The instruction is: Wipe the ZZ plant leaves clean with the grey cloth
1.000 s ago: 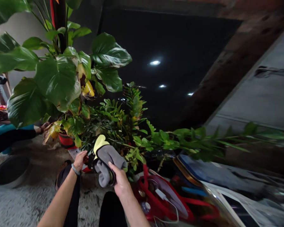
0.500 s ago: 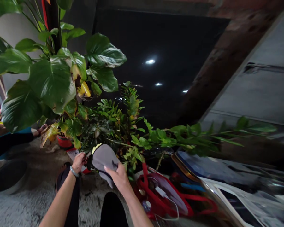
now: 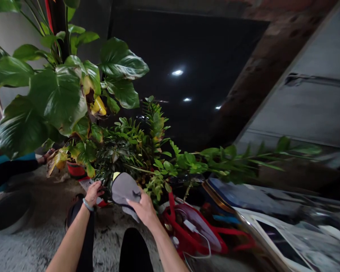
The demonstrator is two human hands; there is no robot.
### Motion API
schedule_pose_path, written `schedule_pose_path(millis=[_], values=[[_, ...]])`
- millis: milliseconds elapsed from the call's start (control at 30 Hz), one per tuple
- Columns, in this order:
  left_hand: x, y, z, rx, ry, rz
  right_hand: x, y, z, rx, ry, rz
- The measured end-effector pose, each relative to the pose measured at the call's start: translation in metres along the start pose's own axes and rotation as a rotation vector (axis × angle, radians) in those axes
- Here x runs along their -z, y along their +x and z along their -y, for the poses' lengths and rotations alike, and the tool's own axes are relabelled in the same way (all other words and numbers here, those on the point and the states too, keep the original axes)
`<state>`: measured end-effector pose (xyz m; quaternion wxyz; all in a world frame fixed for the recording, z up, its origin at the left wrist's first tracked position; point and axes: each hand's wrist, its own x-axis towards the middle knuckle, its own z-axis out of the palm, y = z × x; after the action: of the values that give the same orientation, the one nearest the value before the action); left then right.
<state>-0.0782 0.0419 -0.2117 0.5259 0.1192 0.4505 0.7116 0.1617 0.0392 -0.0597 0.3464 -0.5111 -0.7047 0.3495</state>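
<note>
My right hand (image 3: 145,207) grips a grey cloth (image 3: 125,189) with a yellow patch showing at its upper edge. The cloth hangs folded in front of a dark-leaved bushy plant (image 3: 113,153). My left hand (image 3: 93,192), with a bracelet at the wrist, is at the lower left side of that plant, a little apart from the cloth. Its fingers are curled together, and whatever they may hold is too small to make out. Beside it to the left, a plant with large, partly yellowed leaves (image 3: 56,94) rises from a red pot (image 3: 75,170).
At right lie a red-handled bag (image 3: 198,241) with a white cable and adapter (image 3: 189,226), and a stack of framed flat items (image 3: 283,234). A leafy branch (image 3: 229,156) leans over them. A dark basin (image 3: 10,211) and another person's arm (image 3: 19,168) are at left.
The cloth has turned slightly in my right hand, showing less yellow. My left hand stays near the plant, its fingers slightly shifted. The whole view has drifted a little.
</note>
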Motion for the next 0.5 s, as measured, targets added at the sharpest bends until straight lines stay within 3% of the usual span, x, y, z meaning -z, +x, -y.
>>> schedule_pose_path(millis=[100,200,267,367,500], values=[[0.001,0.001,-0.001,0.01,0.003,0.015,0.012,-0.001,0.011,0.053,0.227,-0.105],[0.0,-0.002,-0.001,0.021,0.001,0.045,0.029,0.023,0.027,0.095,0.246,-0.349],[-0.001,-0.004,0.0,0.028,0.0,0.067,0.027,0.036,0.029,0.071,0.236,-0.398],[-0.001,-0.004,0.002,0.031,-0.007,0.089,0.002,0.03,0.015,-0.03,0.25,-0.326],[0.0,0.0,0.003,0.003,-0.031,0.089,-0.033,-0.004,-0.005,-0.118,0.471,-0.125]])
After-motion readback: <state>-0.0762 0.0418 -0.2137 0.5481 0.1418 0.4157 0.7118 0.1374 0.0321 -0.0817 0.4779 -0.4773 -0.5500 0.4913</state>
